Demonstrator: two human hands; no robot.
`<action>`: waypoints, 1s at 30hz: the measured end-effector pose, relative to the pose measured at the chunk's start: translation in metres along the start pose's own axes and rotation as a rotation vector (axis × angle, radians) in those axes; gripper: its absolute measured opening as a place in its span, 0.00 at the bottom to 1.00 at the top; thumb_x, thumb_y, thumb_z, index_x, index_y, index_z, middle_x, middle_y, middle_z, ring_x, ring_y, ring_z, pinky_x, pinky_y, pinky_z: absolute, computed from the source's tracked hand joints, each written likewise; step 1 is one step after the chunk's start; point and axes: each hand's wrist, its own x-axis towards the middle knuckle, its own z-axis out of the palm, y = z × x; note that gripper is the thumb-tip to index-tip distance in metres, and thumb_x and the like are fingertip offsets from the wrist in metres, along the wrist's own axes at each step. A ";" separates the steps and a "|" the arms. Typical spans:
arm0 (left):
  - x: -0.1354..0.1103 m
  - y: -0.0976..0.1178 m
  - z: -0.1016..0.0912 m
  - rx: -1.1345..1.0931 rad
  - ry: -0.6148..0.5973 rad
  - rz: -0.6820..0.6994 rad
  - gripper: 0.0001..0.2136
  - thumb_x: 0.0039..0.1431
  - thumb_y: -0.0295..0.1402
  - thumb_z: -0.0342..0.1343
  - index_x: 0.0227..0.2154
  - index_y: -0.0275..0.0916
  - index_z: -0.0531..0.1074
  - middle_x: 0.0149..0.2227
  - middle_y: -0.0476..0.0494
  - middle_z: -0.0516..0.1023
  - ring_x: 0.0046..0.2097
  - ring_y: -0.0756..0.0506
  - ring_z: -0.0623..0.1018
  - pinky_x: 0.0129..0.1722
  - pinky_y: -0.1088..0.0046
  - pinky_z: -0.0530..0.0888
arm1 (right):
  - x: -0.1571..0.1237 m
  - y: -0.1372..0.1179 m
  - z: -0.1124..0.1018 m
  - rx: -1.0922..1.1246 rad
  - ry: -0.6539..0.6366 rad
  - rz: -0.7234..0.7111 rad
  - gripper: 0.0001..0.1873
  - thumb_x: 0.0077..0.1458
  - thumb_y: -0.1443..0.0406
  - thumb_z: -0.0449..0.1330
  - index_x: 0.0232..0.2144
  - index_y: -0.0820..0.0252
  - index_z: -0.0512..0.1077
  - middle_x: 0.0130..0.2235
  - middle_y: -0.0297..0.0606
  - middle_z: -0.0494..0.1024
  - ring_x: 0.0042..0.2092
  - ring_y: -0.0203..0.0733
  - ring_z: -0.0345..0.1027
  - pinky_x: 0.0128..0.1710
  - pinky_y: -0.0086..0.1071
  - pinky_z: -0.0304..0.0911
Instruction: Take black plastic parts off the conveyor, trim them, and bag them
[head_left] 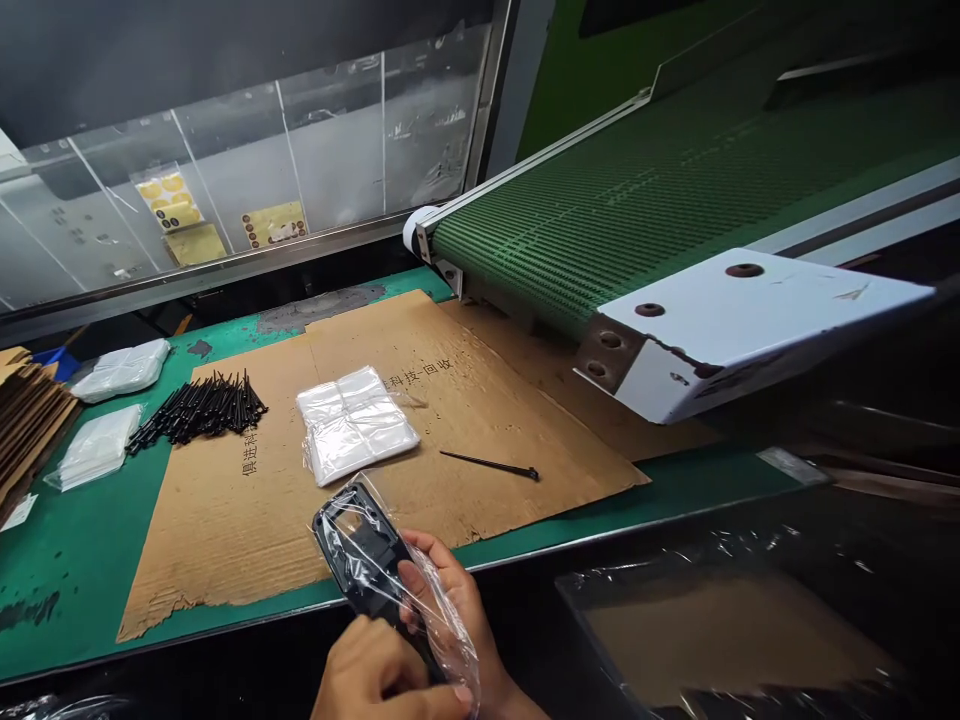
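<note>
A flat black plastic frame part [358, 545] sits inside a clear plastic bag [442, 620] at the bottom centre, over the table's front edge. My right hand [457, 610] is wrapped round the bagged part from below and the right. My left hand [371, 675] is closed on the bag's lower end, fingers curled. On the brown cardboard sheet [480, 420] beyond lie a stack of clear bags [355, 422], a single black cable tie [491, 465] and, to the left, a heap of black cable ties [199, 408].
A green conveyor belt [615, 210] with a white metal end bracket [742, 330] juts over the table at right. Two white bag bundles [120, 370] and stacked cardboard [26, 420] lie at left. A lined box [720, 620] stands at the lower right.
</note>
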 end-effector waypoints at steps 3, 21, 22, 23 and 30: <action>-0.009 -0.015 -0.009 -0.227 0.506 -0.535 0.25 0.55 0.45 0.51 0.55 0.45 0.61 0.40 0.39 0.72 0.40 0.43 0.73 0.34 0.70 0.72 | -0.003 0.003 -0.005 -0.014 -0.038 -0.051 0.28 0.38 0.46 0.65 0.33 0.61 0.65 0.19 0.26 0.64 0.17 0.27 0.54 0.17 0.22 0.51; -0.010 -0.034 -0.020 -0.980 0.888 -1.375 0.10 0.40 0.28 0.63 0.29 0.44 0.77 0.32 0.51 0.81 0.38 0.43 0.79 0.37 0.69 0.76 | -0.026 -0.024 -0.059 -1.011 -0.201 -0.432 0.16 0.61 0.56 0.46 0.37 0.58 0.69 0.30 0.38 0.75 0.31 0.39 0.70 0.28 0.29 0.65; -0.012 -0.030 -0.018 -0.943 0.864 -1.359 0.12 0.40 0.29 0.64 0.32 0.45 0.76 0.33 0.51 0.81 0.40 0.43 0.78 0.37 0.69 0.76 | -0.029 -0.024 -0.059 -0.975 -0.160 -0.482 0.19 0.58 0.54 0.50 0.48 0.57 0.64 0.38 0.42 0.76 0.40 0.43 0.71 0.33 0.31 0.67; -0.012 -0.026 -0.015 -0.945 0.823 -1.350 0.12 0.41 0.30 0.64 0.33 0.46 0.76 0.34 0.51 0.81 0.41 0.42 0.78 0.38 0.68 0.76 | -0.031 -0.024 -0.056 -0.965 -0.173 -0.545 0.31 0.54 0.52 0.55 0.57 0.57 0.54 0.47 0.46 0.73 0.48 0.46 0.67 0.40 0.34 0.67; -0.019 -0.010 -0.013 -1.103 0.516 -1.439 0.10 0.45 0.41 0.60 0.29 0.42 0.77 0.31 0.43 0.81 0.40 0.36 0.78 0.39 0.59 0.75 | -0.022 -0.017 -0.025 -0.824 -0.645 -0.365 0.11 0.52 0.69 0.52 0.36 0.64 0.72 0.26 0.36 0.74 0.28 0.36 0.68 0.29 0.28 0.65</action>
